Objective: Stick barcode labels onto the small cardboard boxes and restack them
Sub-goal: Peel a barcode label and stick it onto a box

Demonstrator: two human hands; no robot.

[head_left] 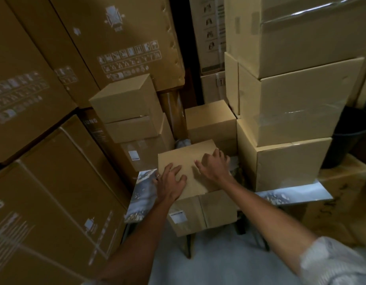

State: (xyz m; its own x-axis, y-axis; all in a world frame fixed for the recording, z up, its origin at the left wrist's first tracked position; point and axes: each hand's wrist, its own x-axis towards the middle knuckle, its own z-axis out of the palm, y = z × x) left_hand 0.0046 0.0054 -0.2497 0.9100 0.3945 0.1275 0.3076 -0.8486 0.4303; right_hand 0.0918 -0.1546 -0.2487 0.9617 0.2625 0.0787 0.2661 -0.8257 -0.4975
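Note:
A small brown cardboard box (pixel 190 161) lies on a low marble-patterned table (pixel 297 195) in front of me, with a white barcode label (pixel 178 216) on its near side. My left hand (pixel 170 183) rests flat on the box's near left top, fingers spread. My right hand (pixel 214 162) presses on the top right, fingertips over the far right edge. A stack of three small boxes (pixel 128 108) stands behind to the left; its lowest box carries a white label (pixel 133 155). Another small box (pixel 210 118) sits behind.
Large printed cartons (pixel 44 182) wall the left side. A tall stack of plastic-wrapped cartons (pixel 291 112) rises on the right. A dark bucket (pixel 346 136) stands behind that stack. Grey floor (pixel 208 264) shows below the table's dark legs.

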